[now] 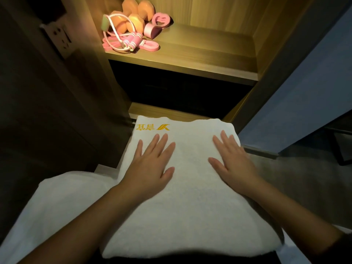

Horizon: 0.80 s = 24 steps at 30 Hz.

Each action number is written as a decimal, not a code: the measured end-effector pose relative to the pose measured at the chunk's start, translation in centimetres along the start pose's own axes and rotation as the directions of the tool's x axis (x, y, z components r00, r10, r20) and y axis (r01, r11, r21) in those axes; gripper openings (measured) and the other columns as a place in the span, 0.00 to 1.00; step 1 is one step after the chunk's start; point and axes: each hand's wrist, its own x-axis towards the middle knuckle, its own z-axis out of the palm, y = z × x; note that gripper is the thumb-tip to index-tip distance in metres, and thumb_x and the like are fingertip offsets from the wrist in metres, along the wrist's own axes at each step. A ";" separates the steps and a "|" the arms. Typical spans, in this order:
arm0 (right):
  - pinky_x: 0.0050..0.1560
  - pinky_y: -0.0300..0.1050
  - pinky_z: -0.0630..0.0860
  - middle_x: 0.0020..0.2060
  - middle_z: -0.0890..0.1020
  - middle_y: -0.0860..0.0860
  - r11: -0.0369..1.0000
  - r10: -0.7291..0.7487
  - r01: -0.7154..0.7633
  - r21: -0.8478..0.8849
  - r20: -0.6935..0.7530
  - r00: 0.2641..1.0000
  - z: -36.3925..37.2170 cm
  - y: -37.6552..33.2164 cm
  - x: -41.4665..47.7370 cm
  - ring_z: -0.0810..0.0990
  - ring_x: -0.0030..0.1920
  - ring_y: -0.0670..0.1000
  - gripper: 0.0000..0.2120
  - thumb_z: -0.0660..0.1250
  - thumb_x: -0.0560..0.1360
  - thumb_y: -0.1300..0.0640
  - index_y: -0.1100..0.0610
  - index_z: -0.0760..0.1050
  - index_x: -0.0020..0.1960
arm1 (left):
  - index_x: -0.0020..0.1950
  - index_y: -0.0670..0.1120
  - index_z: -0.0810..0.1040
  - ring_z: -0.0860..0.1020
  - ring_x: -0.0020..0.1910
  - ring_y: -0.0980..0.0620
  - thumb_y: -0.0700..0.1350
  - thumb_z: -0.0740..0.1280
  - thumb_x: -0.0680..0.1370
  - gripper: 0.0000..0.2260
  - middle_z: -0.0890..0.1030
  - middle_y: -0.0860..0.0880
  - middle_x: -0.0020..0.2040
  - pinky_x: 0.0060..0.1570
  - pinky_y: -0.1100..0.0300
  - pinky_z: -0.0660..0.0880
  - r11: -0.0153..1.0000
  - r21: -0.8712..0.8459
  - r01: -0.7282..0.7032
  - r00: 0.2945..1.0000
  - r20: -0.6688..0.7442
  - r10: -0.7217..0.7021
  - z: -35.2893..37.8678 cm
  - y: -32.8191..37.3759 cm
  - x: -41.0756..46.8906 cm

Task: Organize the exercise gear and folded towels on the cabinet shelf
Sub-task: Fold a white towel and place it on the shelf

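- Folded white towel [190, 197] lies flat in the foreground, below and in front of the lit cabinet shelf [200, 54], not on it. What carries the towel cannot be told; only a dark strip shows at its near edge.
- Yellow embroidered logo [152, 127] sits at the towel's far left corner and reads upside down from this view.
- Left grip [152, 162]: palm down on the towel's far left part, fingers straight and slightly spread, thumb out to the side, clasping nothing.
- Right grip [232, 164]: palm down near the towel's far right edge, fingers straight and spread — same flat contact, nothing pinched.
- The two grips are well apart, with bare towel between them.
- Second white towel [57, 206] lies at the lower left, partly under the left forearm and touching the first towel's left side.
- Shelf, left end: orange dumbbells [136, 23] toward the rear left corner; pink skipping rope [131, 41] draped over and in front of them, handles near the front edge.
- Pink looped band [151, 31] sits just right of the dumbbells; flat pink band [150, 47] lies at the front edge.
- Wall socket [59, 39] is on the dark panel left of the cabinet.
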 end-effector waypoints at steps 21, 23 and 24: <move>0.56 0.65 0.78 0.50 0.85 0.55 0.098 0.266 -0.590 0.802 0.550 0.792 -5.8 2.3 -0.8 0.84 0.52 0.61 0.24 0.78 0.63 0.51 0.50 0.77 0.58 | 0.77 0.48 0.30 0.31 0.77 0.49 0.60 0.36 0.81 0.30 0.31 0.47 0.78 0.75 0.41 0.39 0.985 0.084 -0.152 0.988 0.010 0.151 1.9 6.9 4.8; 0.53 0.64 0.80 0.51 0.85 0.56 -0.016 0.215 -0.565 0.825 0.554 0.804 -5.8 2.7 -0.5 0.85 0.51 0.61 0.26 0.78 0.64 0.55 0.52 0.76 0.61 | 0.77 0.48 0.30 0.31 0.77 0.51 0.59 0.36 0.80 0.29 0.31 0.48 0.78 0.75 0.42 0.40 0.987 0.050 -0.152 0.988 -0.012 0.153 1.8 6.9 4.7; 0.50 0.62 0.80 0.51 0.85 0.58 -0.124 0.152 -0.562 0.818 0.575 0.804 -5.7 2.8 -0.4 0.84 0.51 0.62 0.27 0.78 0.65 0.58 0.53 0.75 0.62 | 0.78 0.48 0.31 0.32 0.77 0.52 0.59 0.37 0.80 0.30 0.32 0.49 0.79 0.75 0.42 0.40 0.988 0.016 -0.151 0.988 -0.034 0.151 1.8 6.9 4.7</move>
